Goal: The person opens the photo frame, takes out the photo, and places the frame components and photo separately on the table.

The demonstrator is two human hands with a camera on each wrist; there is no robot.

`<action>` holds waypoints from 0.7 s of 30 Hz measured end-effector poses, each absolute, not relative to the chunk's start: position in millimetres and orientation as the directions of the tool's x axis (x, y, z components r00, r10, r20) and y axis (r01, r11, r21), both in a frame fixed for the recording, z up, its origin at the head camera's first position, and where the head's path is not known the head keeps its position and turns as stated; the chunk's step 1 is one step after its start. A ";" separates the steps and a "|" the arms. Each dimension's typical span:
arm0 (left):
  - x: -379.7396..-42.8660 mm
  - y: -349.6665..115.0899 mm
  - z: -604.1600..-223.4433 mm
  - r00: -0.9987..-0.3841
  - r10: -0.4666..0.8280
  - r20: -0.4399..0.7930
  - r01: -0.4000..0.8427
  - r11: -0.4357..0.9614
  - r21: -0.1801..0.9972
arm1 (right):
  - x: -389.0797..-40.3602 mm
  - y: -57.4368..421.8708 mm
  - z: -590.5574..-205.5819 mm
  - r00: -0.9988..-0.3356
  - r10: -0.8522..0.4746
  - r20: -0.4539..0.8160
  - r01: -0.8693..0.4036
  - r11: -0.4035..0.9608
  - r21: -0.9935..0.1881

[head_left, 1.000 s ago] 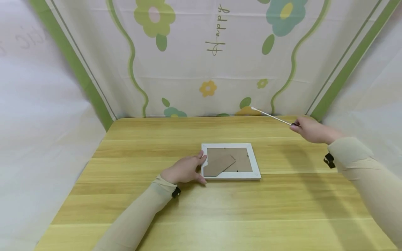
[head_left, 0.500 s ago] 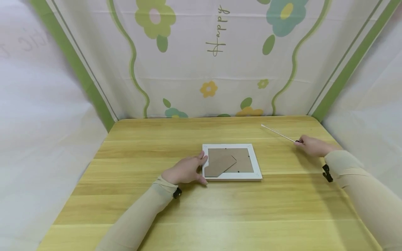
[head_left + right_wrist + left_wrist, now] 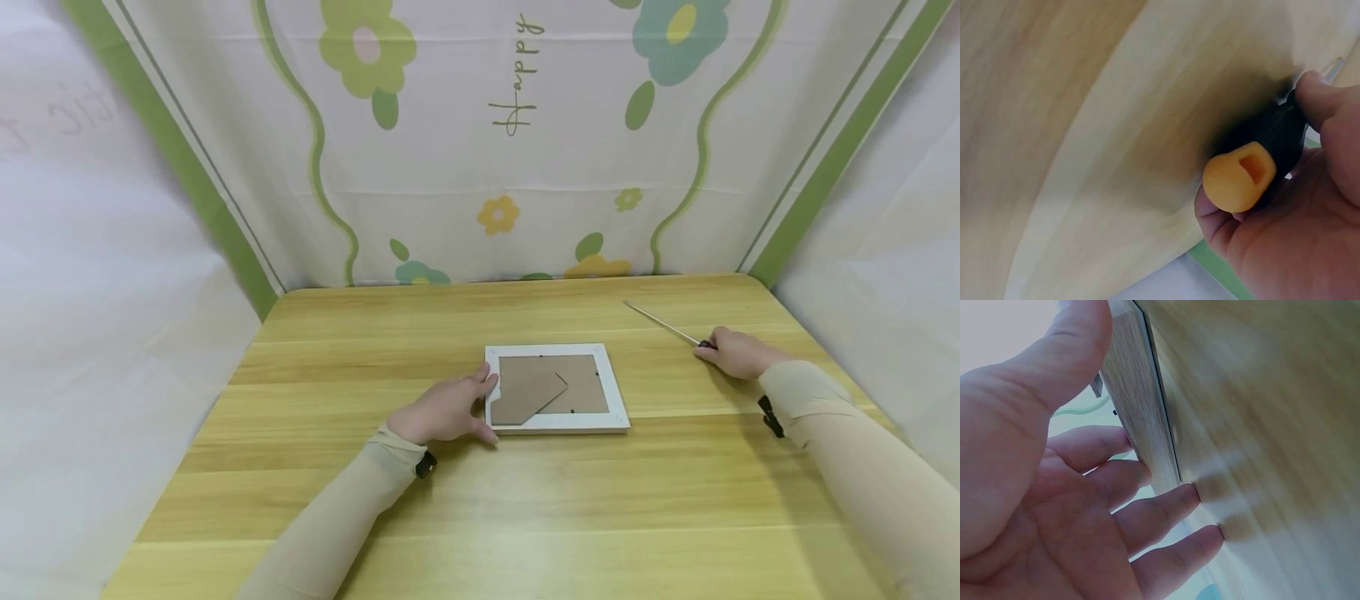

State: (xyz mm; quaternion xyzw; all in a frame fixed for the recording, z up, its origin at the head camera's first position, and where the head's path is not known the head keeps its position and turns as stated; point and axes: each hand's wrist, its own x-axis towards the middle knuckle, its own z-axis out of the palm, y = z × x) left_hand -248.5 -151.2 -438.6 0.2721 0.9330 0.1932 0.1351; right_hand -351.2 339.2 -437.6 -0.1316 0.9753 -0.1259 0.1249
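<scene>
A picture frame (image 3: 613, 387) lies back side up on the wooden table, with a white border and a brown back panel. A brown stand flap (image 3: 525, 398) lies folded flat against that panel. My left hand (image 3: 442, 410) touches the frame's left end. In the left wrist view, some fingertips (image 3: 1138, 475) meet the frame's wood-grained edge (image 3: 1135, 381), while others rest on the table. Off to the right, my right hand (image 3: 741, 354) holds a screwdriver (image 3: 663, 323) low over the table, its long shaft pointing back left. Its black handle (image 3: 1272, 134) ends in an orange cap (image 3: 1235, 178).
A flower-printed cloth (image 3: 450, 150) hangs behind the table's (image 3: 390, 325) far edge. White cloth sides (image 3: 112, 333) stand to the left and right. Black straps (image 3: 425, 464) circle both wrists.
My right hand has come down and nearer with the screwdriver, from above the far right of the table to just over its surface. My left hand and the picture frame stay put.
</scene>
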 end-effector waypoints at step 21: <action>-245.9 -150.3 -434.9 -0.813 0.562 -0.150 0.451 0.772 0.447 | -343.0 324.5 -412.4 -0.973 -0.201 -0.116 -0.171 0.959 -0.227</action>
